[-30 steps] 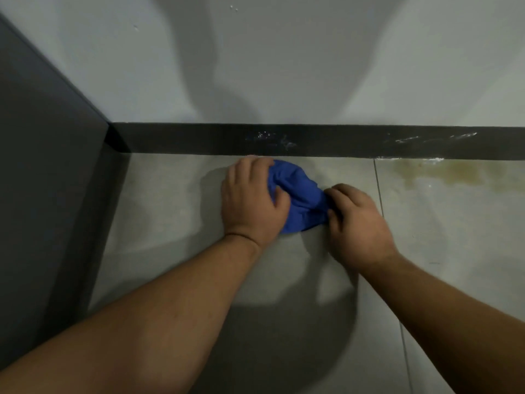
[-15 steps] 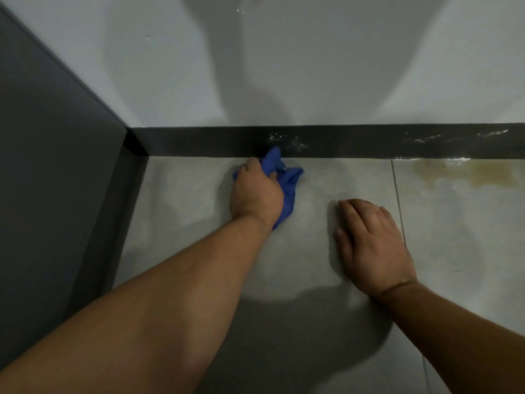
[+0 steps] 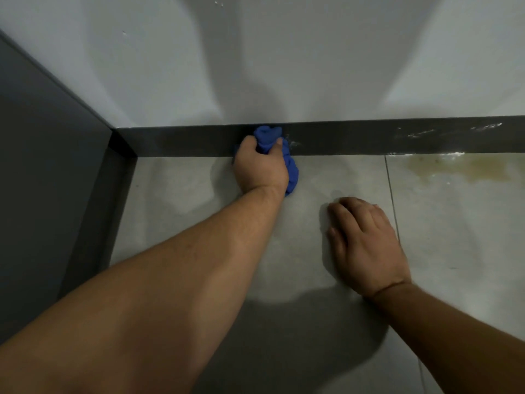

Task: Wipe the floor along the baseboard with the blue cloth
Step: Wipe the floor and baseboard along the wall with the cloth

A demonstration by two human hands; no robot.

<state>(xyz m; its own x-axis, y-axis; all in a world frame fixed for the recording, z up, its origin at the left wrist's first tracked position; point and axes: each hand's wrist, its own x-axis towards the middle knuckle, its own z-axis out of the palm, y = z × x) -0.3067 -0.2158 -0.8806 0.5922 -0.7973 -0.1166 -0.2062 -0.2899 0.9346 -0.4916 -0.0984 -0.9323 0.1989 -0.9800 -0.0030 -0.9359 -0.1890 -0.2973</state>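
Where the dark grey baseboard point(image 3: 341, 137) meets the pale grey tiled floor point(image 3: 176, 200) near its far left corner, the left hand point(image 3: 260, 169) clamps its grip on the crumpled blue cloth point(image 3: 268, 136), pressing it into the junction, presumably to reach grime there. Bunched folds bulge above and beside the fist. Farther right, the right hand point(image 3: 366, 243) lies flat, fingers spread, empty, likely bracing. A brownish stain point(image 3: 454, 169) marks the floor's far right edge.

Blue cloth point(image 3: 268, 137) (bunched, crumpled) pressed against the dark baseboard point(image 3: 355, 139) above the floor point(image 3: 312, 177).
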